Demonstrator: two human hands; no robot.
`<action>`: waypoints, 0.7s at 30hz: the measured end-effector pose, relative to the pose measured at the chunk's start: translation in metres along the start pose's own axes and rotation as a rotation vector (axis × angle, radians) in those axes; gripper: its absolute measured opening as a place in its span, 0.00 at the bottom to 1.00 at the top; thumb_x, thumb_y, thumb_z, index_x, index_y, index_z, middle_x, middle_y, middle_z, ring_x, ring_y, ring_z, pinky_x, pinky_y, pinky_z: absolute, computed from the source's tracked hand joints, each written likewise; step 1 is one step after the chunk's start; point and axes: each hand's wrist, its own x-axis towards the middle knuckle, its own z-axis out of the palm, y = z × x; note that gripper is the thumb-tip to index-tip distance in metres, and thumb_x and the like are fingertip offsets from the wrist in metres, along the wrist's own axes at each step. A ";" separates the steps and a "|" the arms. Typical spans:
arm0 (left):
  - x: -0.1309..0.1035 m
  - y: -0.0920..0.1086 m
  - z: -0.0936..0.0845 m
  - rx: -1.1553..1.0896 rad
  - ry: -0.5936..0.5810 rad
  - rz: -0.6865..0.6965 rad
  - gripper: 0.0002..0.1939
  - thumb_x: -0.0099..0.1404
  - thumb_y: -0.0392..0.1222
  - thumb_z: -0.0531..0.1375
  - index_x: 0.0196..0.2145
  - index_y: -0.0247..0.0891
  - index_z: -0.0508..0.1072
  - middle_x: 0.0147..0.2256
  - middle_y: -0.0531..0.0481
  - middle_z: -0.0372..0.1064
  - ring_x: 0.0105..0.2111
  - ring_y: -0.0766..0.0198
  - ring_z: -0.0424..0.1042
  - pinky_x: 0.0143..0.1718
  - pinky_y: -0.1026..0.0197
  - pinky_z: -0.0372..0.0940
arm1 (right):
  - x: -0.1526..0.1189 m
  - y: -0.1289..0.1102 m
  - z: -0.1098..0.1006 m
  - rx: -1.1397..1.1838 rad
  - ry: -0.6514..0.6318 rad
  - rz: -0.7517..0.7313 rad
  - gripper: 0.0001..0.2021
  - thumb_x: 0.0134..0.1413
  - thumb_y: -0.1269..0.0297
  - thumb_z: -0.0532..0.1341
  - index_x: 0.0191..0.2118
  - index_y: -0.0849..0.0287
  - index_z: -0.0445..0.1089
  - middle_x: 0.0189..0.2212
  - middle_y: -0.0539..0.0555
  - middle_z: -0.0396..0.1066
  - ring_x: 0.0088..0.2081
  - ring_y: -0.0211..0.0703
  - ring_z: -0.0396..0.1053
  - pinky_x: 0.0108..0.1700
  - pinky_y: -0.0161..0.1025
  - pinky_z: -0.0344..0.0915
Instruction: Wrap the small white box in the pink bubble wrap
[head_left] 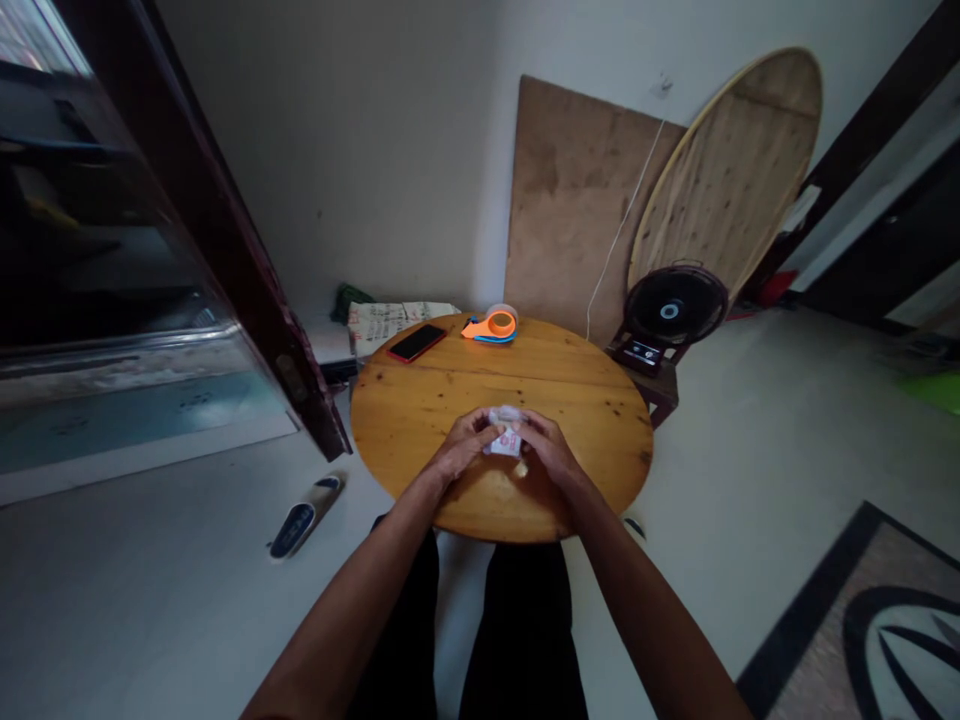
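Between my two hands is a small white packet with red print [505,440], held over the near half of a round wooden table [420,405]. Its upper part looks clear and crinkled, like plastic; I cannot make out the contents. My left hand [466,443] grips the left side, thumb lying across the front. On the right side my right hand [549,443] closes round it, its thumb also on the front. Most of the other fingers are hidden behind the packet. Just below my right hand, a small pale piece [521,468] shows near the tabletop.
An orange and blue tape dispenser [495,326] and a red-edged phone [417,343] lie at the table's far side. Behind are a printed bag [382,322], a brown board [577,200] and a round wooden top [739,165]. A black fan [675,305] stands right; a slipper [300,522] lies left.
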 end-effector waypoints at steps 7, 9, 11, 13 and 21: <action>-0.002 0.002 -0.002 0.058 0.023 0.011 0.24 0.49 0.52 0.70 0.38 0.33 0.74 0.33 0.50 0.73 0.29 0.67 0.68 0.32 0.65 0.62 | 0.002 0.004 0.001 -0.038 0.010 -0.025 0.15 0.45 0.54 0.65 0.37 0.59 0.75 0.30 0.51 0.73 0.30 0.39 0.67 0.30 0.34 0.62; -0.002 0.002 -0.003 0.087 0.021 0.024 0.23 0.50 0.52 0.69 0.37 0.33 0.74 0.31 0.51 0.72 0.28 0.69 0.67 0.30 0.66 0.60 | 0.003 0.007 0.000 -0.056 0.012 -0.037 0.16 0.46 0.53 0.64 0.38 0.59 0.75 0.30 0.51 0.73 0.29 0.39 0.67 0.29 0.34 0.61; -0.001 0.000 -0.003 0.113 0.015 0.032 0.23 0.51 0.53 0.68 0.37 0.33 0.74 0.30 0.51 0.71 0.27 0.69 0.66 0.29 0.67 0.60 | 0.003 0.009 0.000 -0.080 0.016 -0.043 0.17 0.48 0.51 0.64 0.38 0.59 0.75 0.29 0.51 0.73 0.28 0.39 0.67 0.28 0.34 0.62; 0.001 -0.003 -0.004 0.126 0.018 0.036 0.24 0.51 0.54 0.68 0.37 0.32 0.73 0.30 0.52 0.70 0.27 0.69 0.65 0.29 0.67 0.60 | 0.003 0.010 0.000 -0.108 0.025 -0.051 0.17 0.48 0.51 0.63 0.38 0.59 0.75 0.28 0.51 0.73 0.27 0.39 0.68 0.29 0.34 0.63; 0.002 -0.008 -0.004 0.120 -0.016 0.078 0.27 0.54 0.54 0.66 0.46 0.34 0.72 0.41 0.47 0.72 0.38 0.64 0.70 0.40 0.64 0.63 | 0.004 0.014 0.000 -0.284 0.044 -0.220 0.15 0.53 0.54 0.60 0.39 0.58 0.76 0.38 0.56 0.76 0.39 0.44 0.72 0.41 0.39 0.68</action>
